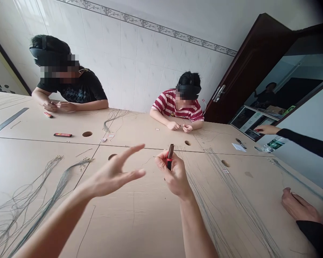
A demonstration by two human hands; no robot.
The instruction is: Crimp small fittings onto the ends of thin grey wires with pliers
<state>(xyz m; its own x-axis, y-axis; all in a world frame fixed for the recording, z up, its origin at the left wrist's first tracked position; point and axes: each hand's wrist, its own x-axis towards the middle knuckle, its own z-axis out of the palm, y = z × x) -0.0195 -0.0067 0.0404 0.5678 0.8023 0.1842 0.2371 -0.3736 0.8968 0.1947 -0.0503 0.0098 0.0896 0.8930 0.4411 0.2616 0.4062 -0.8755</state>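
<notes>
White wall tiles [140, 71] rise behind the bench [115, 225]. Just right of centre, the curled fingers of your right hand [177, 175] grip a red-and-black tool [169, 159], its metal tip above them; left of centre, your left hand [109, 176] spreads its fingers.

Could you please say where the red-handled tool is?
In the head view, the red-handled tool is in the right hand, slightly right of centre.

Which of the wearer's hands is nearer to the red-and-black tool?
Right. The right hand holds the red-and-black tool; the left hand, open, is off to the tool's left, not touching it.
</notes>
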